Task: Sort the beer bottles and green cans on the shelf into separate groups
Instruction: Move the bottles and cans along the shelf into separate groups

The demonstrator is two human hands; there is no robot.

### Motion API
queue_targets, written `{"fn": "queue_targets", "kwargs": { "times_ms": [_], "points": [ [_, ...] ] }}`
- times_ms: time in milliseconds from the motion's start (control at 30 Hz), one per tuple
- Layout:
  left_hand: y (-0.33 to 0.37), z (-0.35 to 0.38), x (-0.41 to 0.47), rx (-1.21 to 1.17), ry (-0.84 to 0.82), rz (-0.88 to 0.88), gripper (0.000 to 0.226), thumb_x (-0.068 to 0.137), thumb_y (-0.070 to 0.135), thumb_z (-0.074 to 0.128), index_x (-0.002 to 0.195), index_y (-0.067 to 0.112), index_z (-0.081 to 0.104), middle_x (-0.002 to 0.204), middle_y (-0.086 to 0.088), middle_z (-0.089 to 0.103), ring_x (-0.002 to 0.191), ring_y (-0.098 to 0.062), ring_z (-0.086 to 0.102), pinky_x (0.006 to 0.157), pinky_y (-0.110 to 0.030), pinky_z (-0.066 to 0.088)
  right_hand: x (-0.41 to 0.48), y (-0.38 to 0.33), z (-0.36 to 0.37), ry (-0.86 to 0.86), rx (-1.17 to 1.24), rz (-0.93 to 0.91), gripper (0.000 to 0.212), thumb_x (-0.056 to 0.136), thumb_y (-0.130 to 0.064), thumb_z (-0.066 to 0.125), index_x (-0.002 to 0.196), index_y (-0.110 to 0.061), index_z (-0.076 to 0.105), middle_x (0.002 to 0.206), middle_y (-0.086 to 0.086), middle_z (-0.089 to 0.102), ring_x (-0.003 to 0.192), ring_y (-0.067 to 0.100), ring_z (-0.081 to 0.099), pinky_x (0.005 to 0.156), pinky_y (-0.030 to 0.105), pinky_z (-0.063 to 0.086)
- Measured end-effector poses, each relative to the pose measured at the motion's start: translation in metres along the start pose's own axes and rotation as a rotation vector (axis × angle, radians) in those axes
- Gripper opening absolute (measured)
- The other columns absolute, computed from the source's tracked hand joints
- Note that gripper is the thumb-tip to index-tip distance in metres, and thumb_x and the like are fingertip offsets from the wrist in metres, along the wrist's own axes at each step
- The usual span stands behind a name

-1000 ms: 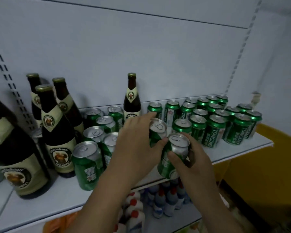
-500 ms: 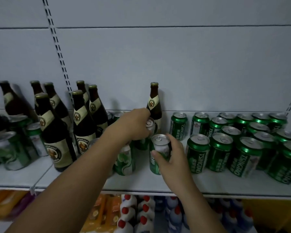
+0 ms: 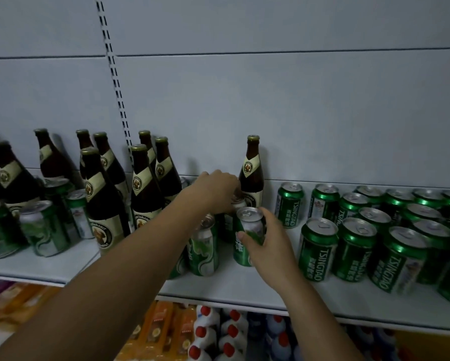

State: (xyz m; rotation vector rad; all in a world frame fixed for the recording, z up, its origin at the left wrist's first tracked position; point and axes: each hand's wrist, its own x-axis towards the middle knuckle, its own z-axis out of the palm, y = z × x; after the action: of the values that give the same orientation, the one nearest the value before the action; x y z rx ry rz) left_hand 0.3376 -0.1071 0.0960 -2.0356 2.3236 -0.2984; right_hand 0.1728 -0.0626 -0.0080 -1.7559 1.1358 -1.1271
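Several brown beer bottles (image 3: pixel 145 188) stand on the left of the white shelf (image 3: pixel 244 285), with a few green cans (image 3: pixel 45 227) among them. One lone bottle (image 3: pixel 252 170) stands at the back middle. A large group of green cans (image 3: pixel 354 246) fills the right side. My right hand (image 3: pixel 268 246) grips a green can (image 3: pixel 248 230) standing on the shelf in the middle. My left hand (image 3: pixel 216 192) reaches over and grips the top of another can (image 3: pixel 238 203) just behind it, in front of the lone bottle. A further can (image 3: pixel 204 248) stands under my left forearm.
A slotted upright (image 3: pixel 114 84) runs down the grey back panel. Below the shelf are white bottles with red caps (image 3: pixel 218 334) and orange packs (image 3: pixel 161 329). Bare shelf lies in front of the held can.
The view has shifted left and back, showing more bottles. Both hands have carried their cans further back onto the shelf, the right one set down upright.
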Motion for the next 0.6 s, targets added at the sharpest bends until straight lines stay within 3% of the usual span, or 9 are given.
{"fn": "queue_targets", "kwargs": {
  "times_ms": [133, 267, 367, 500, 600],
  "points": [
    [-0.001, -0.019, -0.023, -0.045, 0.063, -0.002, 0.067, 0.085, 0.047, 0.074, 0.145, 0.031, 0.049, 0.138, 0.001, 0.056, 0.127, -0.026, 0.051, 0.103, -0.045, 0.040, 0.006, 0.000, 0.002, -0.012, -0.008, -0.012, 0.068, 0.092, -0.025, 0.076, 0.150, -0.026, 0.040, 0.146, -0.006, 0.049, 0.128, 0.008, 0.047, 0.111, 0.030, 0.041],
    [-0.010, -0.030, -0.064, -0.202, 0.245, -0.082, 0.049, 0.097, 0.048, 0.060, 0.142, 0.031, 0.051, 0.138, 0.004, 0.059, 0.126, -0.022, 0.054, 0.103, -0.046, 0.046, 0.010, 0.002, 0.004, -0.022, -0.017, -0.031, 0.074, 0.092, -0.029, 0.076, 0.155, -0.025, 0.036, 0.153, -0.005, 0.045, 0.140, 0.014, 0.042, 0.116, 0.037, 0.039],
    [-0.008, -0.022, -0.108, -0.339, 0.398, -0.139, 0.043, 0.097, 0.049, 0.059, 0.136, 0.033, 0.056, 0.130, 0.009, 0.062, 0.119, -0.016, 0.058, 0.097, -0.046, 0.051, 0.006, 0.002, 0.003, 0.002, -0.046, -0.081, 0.078, 0.090, -0.032, 0.076, 0.155, -0.028, 0.034, 0.152, -0.006, 0.045, 0.138, 0.010, 0.042, 0.116, 0.038, 0.039],
    [-0.001, -0.003, -0.163, -0.431, 0.501, -0.257, 0.039, 0.097, 0.049, 0.060, 0.133, 0.034, 0.058, 0.123, 0.014, 0.061, 0.114, -0.009, 0.057, 0.093, -0.043, 0.053, -0.012, -0.019, 0.003, 0.088, -0.158, -0.269, 0.077, 0.091, -0.033, 0.073, 0.156, -0.030, 0.030, 0.158, -0.005, 0.035, 0.145, 0.015, 0.035, 0.115, 0.034, 0.036],
    [-0.001, 0.012, -0.193, -0.455, 0.556, -0.359, 0.040, 0.097, 0.050, 0.059, 0.134, 0.036, 0.056, 0.123, 0.018, 0.059, 0.112, -0.003, 0.055, 0.093, -0.035, 0.053, -0.027, -0.047, 0.012, 0.046, -0.110, -0.418, 0.068, 0.093, -0.034, 0.070, 0.153, -0.026, 0.039, 0.154, -0.008, 0.039, 0.143, 0.008, 0.035, 0.111, 0.028, 0.033]
  ]
}}
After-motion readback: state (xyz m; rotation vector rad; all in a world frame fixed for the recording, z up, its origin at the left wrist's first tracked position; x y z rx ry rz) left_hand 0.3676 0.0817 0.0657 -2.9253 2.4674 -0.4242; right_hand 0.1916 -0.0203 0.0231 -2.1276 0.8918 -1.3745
